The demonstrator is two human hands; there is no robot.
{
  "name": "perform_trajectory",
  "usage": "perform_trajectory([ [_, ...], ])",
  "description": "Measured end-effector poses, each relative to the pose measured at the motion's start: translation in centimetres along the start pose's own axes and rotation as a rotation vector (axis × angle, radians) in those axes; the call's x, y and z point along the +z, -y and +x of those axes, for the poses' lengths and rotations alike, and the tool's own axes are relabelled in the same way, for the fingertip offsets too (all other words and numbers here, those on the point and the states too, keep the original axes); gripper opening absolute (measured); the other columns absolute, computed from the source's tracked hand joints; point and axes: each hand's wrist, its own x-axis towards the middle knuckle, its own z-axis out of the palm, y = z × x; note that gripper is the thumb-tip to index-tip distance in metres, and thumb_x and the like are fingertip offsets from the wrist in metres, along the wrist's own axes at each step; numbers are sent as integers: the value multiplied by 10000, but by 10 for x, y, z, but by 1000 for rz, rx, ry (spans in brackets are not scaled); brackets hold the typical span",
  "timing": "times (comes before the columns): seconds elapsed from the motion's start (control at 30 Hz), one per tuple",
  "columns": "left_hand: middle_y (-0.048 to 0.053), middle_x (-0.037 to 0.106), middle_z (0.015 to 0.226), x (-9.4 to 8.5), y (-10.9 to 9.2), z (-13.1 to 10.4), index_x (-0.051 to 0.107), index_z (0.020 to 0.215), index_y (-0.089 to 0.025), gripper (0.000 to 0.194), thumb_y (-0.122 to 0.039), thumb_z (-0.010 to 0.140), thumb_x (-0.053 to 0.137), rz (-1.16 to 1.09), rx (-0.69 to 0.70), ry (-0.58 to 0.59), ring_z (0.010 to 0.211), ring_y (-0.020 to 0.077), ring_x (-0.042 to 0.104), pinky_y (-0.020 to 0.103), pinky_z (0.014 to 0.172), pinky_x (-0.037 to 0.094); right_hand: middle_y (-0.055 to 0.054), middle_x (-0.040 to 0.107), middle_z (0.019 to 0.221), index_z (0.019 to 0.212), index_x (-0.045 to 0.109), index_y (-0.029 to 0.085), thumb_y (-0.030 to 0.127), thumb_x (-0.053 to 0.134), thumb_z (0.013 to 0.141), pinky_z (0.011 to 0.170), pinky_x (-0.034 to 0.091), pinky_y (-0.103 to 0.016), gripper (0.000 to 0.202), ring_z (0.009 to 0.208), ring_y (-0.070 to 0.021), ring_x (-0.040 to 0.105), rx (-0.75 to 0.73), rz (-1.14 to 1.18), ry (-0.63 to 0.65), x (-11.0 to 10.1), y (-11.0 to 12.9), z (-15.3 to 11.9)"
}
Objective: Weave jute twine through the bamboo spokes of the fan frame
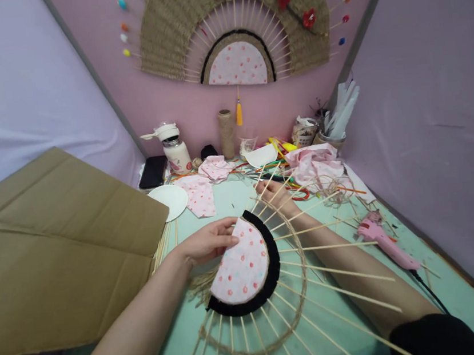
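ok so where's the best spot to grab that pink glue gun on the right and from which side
Probably by the thick handle end of the pink glue gun, the end farther from the person. It lies flat on the green table, its long body slanting toward the near right, where the black cord leaves. Come from above with the fingers across the body, clear of the sticks to its left.

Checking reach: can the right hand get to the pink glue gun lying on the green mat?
Probably yes. The right hand lies under the fan's bamboo sticks, reaching forward; the pink glue gun lies uncovered just outside that forearm, but withdrawing could snag sticks.
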Motion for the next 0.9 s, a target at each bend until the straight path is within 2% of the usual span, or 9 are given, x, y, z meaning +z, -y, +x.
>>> perform_trajectory([
  [0.1, -19, 630, 796, 0, -11, 11, 601, 1187, -229, 559, -127, 662, 766, 70, -45, 26, 638, 65, 554, 174, 602, 423, 26, 420, 530, 613, 487, 191, 441, 584, 778, 501, 284, -266, 315, 526, -107, 340, -36, -29, -37, -7, 0, 3],
  [0.17, -40, 606, 729, 5, -16, 23, 615, 1156, -220, 525, -135, 662, 768, 106, -68, 15, 588, 50, 523, 156, 564, 403, 19, 444, 542, 622, 503, 185, 418, 582, 780, 514, 290, -267, 293, 538, -112, 362, -64, -49, -55, -10, -2, 6],
  [0.3, 45, 676, 799, 23, -24, 54, 677, 935, -125, 270, -249, 707, 750, 6, -25, -56, 700, 115, 619, 212, 663, 476, 21, 453, 542, 603, 497, 181, 416, 581, 763, 528, 301, -265, 297, 549, -117, 385, -113, -88, -73, -13, -5, 11],
  [0.37, 77, 689, 750, 34, -29, 69, 676, 827, -97, 193, -257, 730, 726, -95, 33, -117, 669, 141, 635, 239, 657, 495, 26, 453, 545, 603, 501, 180, 416, 585, 751, 525, 296, -264, 291, 547, -114, 381, -124, -101, -74, -14, -6, 13],
  [0.47, 74, 686, 683, 44, -36, 86, 663, 780, -96, 118, -214, 776, 669, -153, 40, -136, 598, 135, 630, 251, 642, 509, 35, 433, 524, 591, 498, 183, 418, 594, 735, 503, 276, -263, 292, 525, -110, 359, -122, -109, -57, -17, -5, 15],
  [0.57, 89, 693, 692, 46, -38, 92, 658, 777, -88, 133, -208, 818, 619, -187, 7, -120, 615, 143, 648, 262, 678, 522, 45, 404, 499, 580, 482, 191, 426, 623, 710, 475, 254, -258, 303, 500, -106, 333, -107, -91, -25, -21, -2, 17],
  [0.7, 110, 711, 764, 44, -32, 91, 673, 850, -76, 186, -252, 835, 616, -341, -29, -36, 684, 165, 678, 274, 727, 528, 49, 385, 484, 603, 465, 204, 450, 614, 724, 445, 247, -248, 312, 480, -105, 330, -77, -10, 38, -21, 3, 16],
  [0.9, 97, 717, 788, 47, -25, 87, 681, 939, -100, 179, -228, 820, 640, -510, 9, 18, 712, 177, 693, 275, 709, 541, 54, 406, 493, 585, 475, 192, 458, 691, 665, 436, 264, -229, 352, 473, -84, 338, -36, 107, 72, -28, 17, 12],
])
